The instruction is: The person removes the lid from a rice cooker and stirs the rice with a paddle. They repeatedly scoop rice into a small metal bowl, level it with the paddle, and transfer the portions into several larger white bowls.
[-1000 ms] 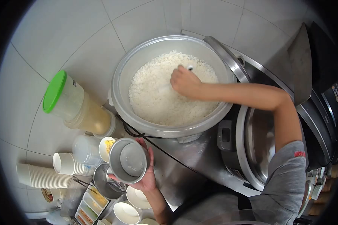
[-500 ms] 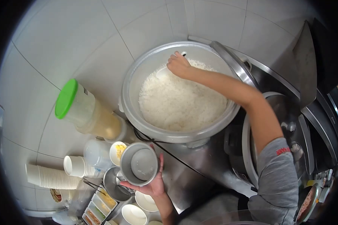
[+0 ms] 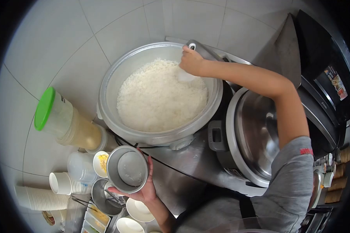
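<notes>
A wide pot (image 3: 112, 125) of cooked white rice (image 3: 159, 103) stands in front of me. Over its right side, my right hand (image 3: 192, 62) is closed around a white rice paddle (image 3: 187, 76). The paddle's handle end pokes out above my fist, and its blade meets the rice at the right. Lower left, my left hand (image 3: 148, 191) supports a round metal tin (image 3: 127, 167) from below and the side. A few rice grains cling inside the tin, which is tilted towards me.
Right of the rice stands a cooker with a steel lid (image 3: 256, 132). At lower left are a green-lidded container (image 3: 46, 108), stacked paper cups (image 3: 68, 183), a cup of yellow food (image 3: 101, 163), white bowls (image 3: 140, 209), a metal pot (image 3: 105, 198) with tongs and a divided tray (image 3: 95, 221).
My right hand and the paddle have moved from the back of the rice to its right side. The whole view has shifted, showing more of the cooker. My left hand still holds the tin.
</notes>
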`<action>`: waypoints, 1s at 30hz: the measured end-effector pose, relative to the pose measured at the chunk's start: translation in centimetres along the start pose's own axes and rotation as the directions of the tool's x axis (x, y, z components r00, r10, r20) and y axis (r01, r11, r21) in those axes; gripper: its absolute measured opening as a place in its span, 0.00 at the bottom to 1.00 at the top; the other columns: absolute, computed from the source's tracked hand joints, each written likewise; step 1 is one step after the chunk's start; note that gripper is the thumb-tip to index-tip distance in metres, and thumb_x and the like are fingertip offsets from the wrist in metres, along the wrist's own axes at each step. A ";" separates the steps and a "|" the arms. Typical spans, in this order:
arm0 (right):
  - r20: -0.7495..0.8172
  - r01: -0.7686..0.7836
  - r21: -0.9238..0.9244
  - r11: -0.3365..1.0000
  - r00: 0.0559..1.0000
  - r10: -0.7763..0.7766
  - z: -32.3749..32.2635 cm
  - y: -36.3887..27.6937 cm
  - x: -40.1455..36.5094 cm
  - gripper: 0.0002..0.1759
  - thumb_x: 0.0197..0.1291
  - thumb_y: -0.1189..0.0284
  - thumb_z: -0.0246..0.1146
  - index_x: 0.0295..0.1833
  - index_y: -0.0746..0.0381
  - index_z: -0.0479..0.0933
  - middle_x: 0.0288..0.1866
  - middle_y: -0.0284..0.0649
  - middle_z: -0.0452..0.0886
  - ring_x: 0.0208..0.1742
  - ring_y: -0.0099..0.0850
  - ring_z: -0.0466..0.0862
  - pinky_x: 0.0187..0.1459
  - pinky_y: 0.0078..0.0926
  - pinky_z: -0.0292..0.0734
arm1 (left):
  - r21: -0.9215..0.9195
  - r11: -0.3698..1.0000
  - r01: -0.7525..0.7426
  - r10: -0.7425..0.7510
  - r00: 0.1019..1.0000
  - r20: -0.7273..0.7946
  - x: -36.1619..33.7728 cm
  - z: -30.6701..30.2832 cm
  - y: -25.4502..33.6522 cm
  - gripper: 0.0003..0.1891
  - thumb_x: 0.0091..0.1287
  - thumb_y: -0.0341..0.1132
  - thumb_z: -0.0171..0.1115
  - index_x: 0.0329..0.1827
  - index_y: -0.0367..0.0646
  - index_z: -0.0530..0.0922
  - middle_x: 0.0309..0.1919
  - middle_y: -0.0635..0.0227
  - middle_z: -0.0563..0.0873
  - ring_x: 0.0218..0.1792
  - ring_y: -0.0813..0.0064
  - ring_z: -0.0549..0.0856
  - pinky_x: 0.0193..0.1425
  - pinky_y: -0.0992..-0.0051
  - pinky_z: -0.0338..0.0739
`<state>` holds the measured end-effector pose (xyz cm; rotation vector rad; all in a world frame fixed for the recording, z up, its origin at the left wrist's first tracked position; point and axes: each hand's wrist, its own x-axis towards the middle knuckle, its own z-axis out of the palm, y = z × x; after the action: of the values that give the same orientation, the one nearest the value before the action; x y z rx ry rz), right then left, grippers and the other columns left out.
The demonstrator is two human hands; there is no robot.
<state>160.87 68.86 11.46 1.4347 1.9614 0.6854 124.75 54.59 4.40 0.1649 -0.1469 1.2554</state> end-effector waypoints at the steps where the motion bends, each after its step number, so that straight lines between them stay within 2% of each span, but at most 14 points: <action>1: 0.080 -0.044 -0.204 0.978 0.995 0.062 0.8 0.2 0.1 0.05 0.52 0.69 0.59 0.33 0.50 0.81 0.36 0.30 0.83 0.41 0.27 0.80 0.58 0.38 0.50 | 0.027 0.999 -0.034 0.035 0.999 -0.020 -0.2 0.1 0.0 0.45 0.52 0.64 0.59 0.71 0.58 0.53 0.71 0.58 0.46 0.71 0.50 0.39 0.69 0.43 0.36; 2: 0.145 -0.102 -0.128 0.987 0.982 0.120 1.7 -0.3 0.1 0.09 0.52 0.67 0.59 0.39 0.50 0.81 0.41 0.30 0.83 0.46 0.27 0.80 0.60 0.40 0.47 | 0.056 0.996 -0.069 0.071 0.997 -0.041 -0.5 0.1 0.0 0.45 0.52 0.64 0.59 0.71 0.58 0.53 0.71 0.58 0.46 0.71 0.49 0.39 0.69 0.43 0.35; 3: 0.178 -0.057 -0.143 0.988 0.981 0.083 1.1 -0.7 -0.2 0.08 0.52 0.68 0.59 0.38 0.50 0.81 0.39 0.30 0.83 0.43 0.27 0.80 0.59 0.40 0.47 | 0.085 0.991 -0.106 0.112 0.992 -0.061 -0.5 0.2 -0.1 0.45 0.53 0.64 0.59 0.71 0.58 0.52 0.71 0.58 0.46 0.71 0.48 0.40 0.69 0.42 0.35; 5: 0.250 0.051 -0.167 0.985 0.968 -0.007 -1.3 -2.3 -1.6 0.08 0.52 0.69 0.59 0.37 0.51 0.81 0.35 0.30 0.83 0.39 0.27 0.81 0.58 0.40 0.47 | 0.046 0.998 -0.039 0.041 0.998 -0.053 -0.3 -0.1 0.0 0.44 0.53 0.65 0.58 0.71 0.57 0.53 0.71 0.57 0.46 0.71 0.47 0.40 0.68 0.41 0.36; 9: 0.273 0.065 0.017 0.998 0.960 -0.067 -2.7 -3.1 -2.9 0.07 0.51 0.69 0.60 0.36 0.53 0.81 0.38 0.32 0.83 0.41 0.29 0.81 0.58 0.42 0.47 | 0.043 0.997 0.061 -0.056 0.993 -0.108 -0.5 -1.0 -0.8 0.45 0.53 0.67 0.55 0.70 0.55 0.53 0.71 0.56 0.47 0.70 0.46 0.40 0.67 0.41 0.40; 12: 0.414 0.088 0.188 0.978 0.896 -0.160 -4.4 -3.7 -2.2 0.12 0.48 0.67 0.62 0.40 0.54 0.81 0.41 0.32 0.83 0.45 0.31 0.80 0.55 0.51 0.49 | 0.018 0.995 0.102 -0.099 0.988 -0.118 -0.6 -1.0 -2.1 0.45 0.53 0.69 0.52 0.70 0.54 0.52 0.70 0.55 0.49 0.70 0.44 0.41 0.65 0.40 0.47; 15: 0.477 -0.028 0.379 0.925 0.863 -0.169 -4.2 -0.7 1.2 0.12 0.46 0.68 0.64 0.40 0.54 0.81 0.40 0.33 0.83 0.45 0.31 0.80 0.57 0.49 0.49 | 0.076 0.990 0.116 -0.103 0.983 -0.153 -0.9 -1.2 -2.3 0.45 0.52 0.71 0.51 0.70 0.55 0.54 0.70 0.56 0.52 0.69 0.44 0.47 0.63 0.38 0.50; 16: 0.235 -0.102 0.299 0.949 0.971 0.030 -2.8 -0.1 1.8 0.10 0.48 0.67 0.63 0.38 0.52 0.82 0.39 0.30 0.83 0.44 0.30 0.80 0.59 0.47 0.47 | 0.094 0.989 0.115 -0.097 0.979 -0.180 -0.9 -1.0 -2.4 0.46 0.52 0.72 0.50 0.70 0.56 0.54 0.69 0.58 0.55 0.69 0.46 0.51 0.63 0.37 0.51; 18: 0.070 -0.157 -0.045 0.987 0.985 0.160 0.3 0.5 4.4 0.07 0.50 0.67 0.61 0.34 0.52 0.82 0.37 0.31 0.83 0.44 0.29 0.80 0.60 0.42 0.49 | 0.113 0.987 0.115 -0.088 0.972 -0.217 -1.0 -0.9 -2.4 0.45 0.51 0.73 0.49 0.69 0.57 0.56 0.68 0.61 0.58 0.68 0.49 0.55 0.63 0.36 0.51; 19: -0.027 -0.208 -0.215 0.954 0.978 0.207 1.1 0.7 5.0 0.06 0.51 0.67 0.59 0.33 0.52 0.82 0.36 0.32 0.83 0.44 0.28 0.80 0.60 0.39 0.49 | 0.112 0.987 0.112 -0.085 0.971 -0.224 -1.0 -1.1 -2.5 0.45 0.51 0.73 0.49 0.69 0.58 0.56 0.68 0.62 0.58 0.68 0.50 0.56 0.63 0.36 0.51; 20: -0.118 -0.200 -0.334 0.921 0.978 0.170 2.3 1.0 5.0 0.08 0.53 0.67 0.57 0.29 0.49 0.82 0.32 0.29 0.84 0.42 0.26 0.79 0.60 0.36 0.49 | 0.106 0.989 0.105 -0.078 0.970 -0.232 -0.9 -1.3 -2.6 0.45 0.51 0.73 0.49 0.68 0.58 0.57 0.68 0.63 0.59 0.68 0.51 0.56 0.63 0.36 0.51; 23: -0.105 -0.078 -0.364 0.928 0.994 0.042 5.6 -0.4 6.5 0.08 0.52 0.67 0.57 0.27 0.48 0.82 0.29 0.27 0.83 0.41 0.26 0.79 0.59 0.35 0.48 | 0.052 0.994 0.101 -0.086 0.969 -0.232 -1.0 -2.1 -2.9 0.45 0.52 0.71 0.52 0.69 0.57 0.55 0.70 0.58 0.52 0.70 0.45 0.47 0.64 0.39 0.50; 24: -0.085 -0.024 -0.366 0.930 0.996 -0.008 5.2 -0.6 6.0 0.08 0.52 0.67 0.57 0.27 0.47 0.82 0.28 0.27 0.83 0.39 0.26 0.79 0.59 0.35 0.48 | 0.055 0.994 0.098 -0.082 0.969 -0.234 -1.1 -2.4 -3.0 0.45 0.52 0.71 0.52 0.69 0.58 0.55 0.70 0.58 0.53 0.70 0.45 0.47 0.64 0.39 0.50; 30: -0.026 -0.048 -0.166 0.985 0.999 0.044 2.3 -2.1 0.0 0.07 0.50 0.68 0.58 0.26 0.48 0.81 0.26 0.28 0.82 0.35 0.27 0.79 0.57 0.34 0.49 | 0.026 0.996 0.080 -0.072 0.974 -0.215 -1.0 -3.6 -3.2 0.45 0.51 0.70 0.53 0.69 0.58 0.55 0.69 0.58 0.53 0.70 0.47 0.48 0.64 0.39 0.50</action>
<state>161.17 68.37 8.40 1.3790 1.8454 0.8680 127.52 53.38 0.57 0.0640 0.0668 1.1915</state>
